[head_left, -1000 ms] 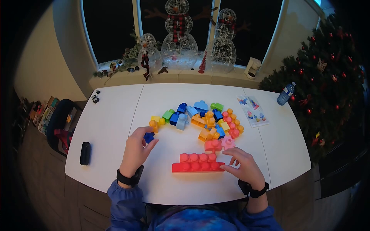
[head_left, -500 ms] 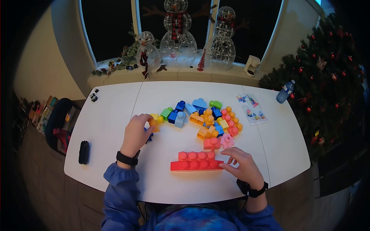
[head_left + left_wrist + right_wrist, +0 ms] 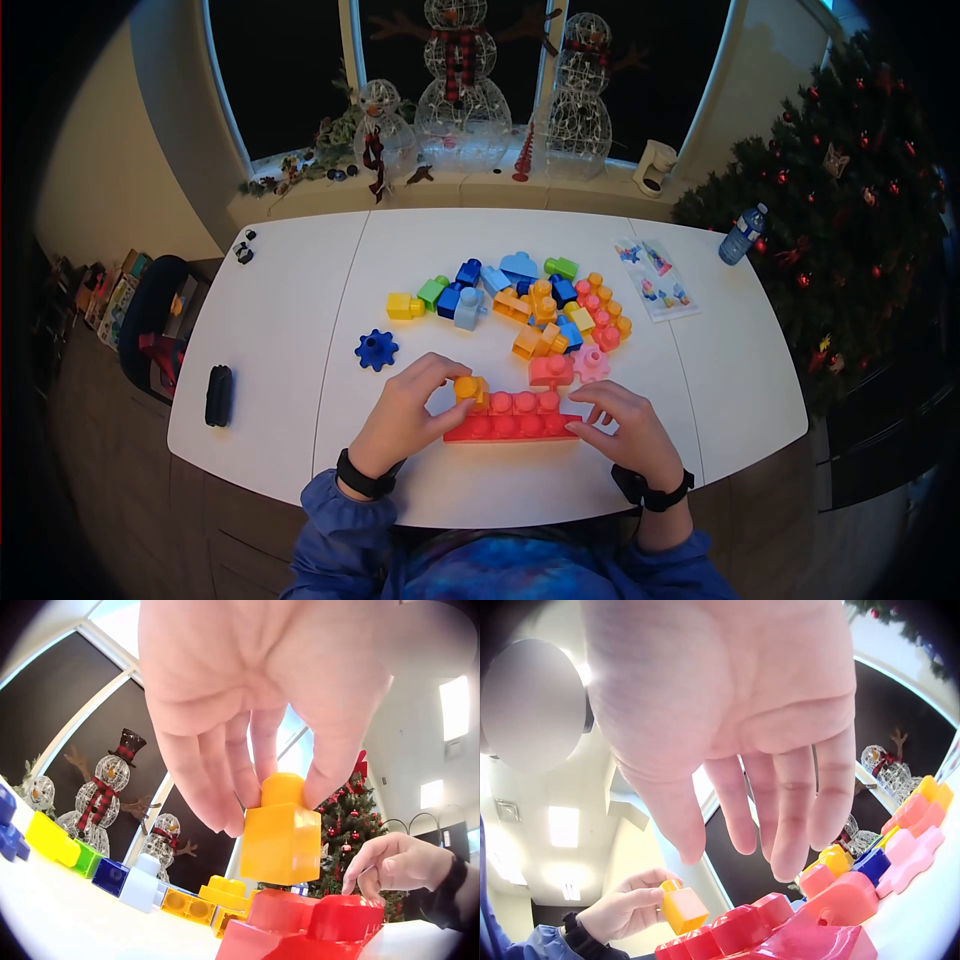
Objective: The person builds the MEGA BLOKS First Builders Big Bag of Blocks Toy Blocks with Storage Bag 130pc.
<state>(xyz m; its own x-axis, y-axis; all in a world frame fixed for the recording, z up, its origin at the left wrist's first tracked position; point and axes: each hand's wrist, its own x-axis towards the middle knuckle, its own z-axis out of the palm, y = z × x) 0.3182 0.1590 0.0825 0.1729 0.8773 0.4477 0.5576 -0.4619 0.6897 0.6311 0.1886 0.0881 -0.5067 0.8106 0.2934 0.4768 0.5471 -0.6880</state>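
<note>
1. left hand (image 3: 405,415): grip pinched an orange block (image 3: 473,391) above the red bricks (image 3: 510,429).
2. right hand (image 3: 628,430): grip loosely parted, empty, hung near their right end.
3. desk (image 3: 270,400): carried the red bricks.

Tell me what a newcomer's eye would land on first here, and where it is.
Most likely the orange block, pinched in the left hand above the left end of the red bricks in the head view. Next, perhaps, the colorful loose blocks spread across the middle of the white table. Beyond the table stand three wire snowmen, with a decorated Christmas tree to the right.
</note>
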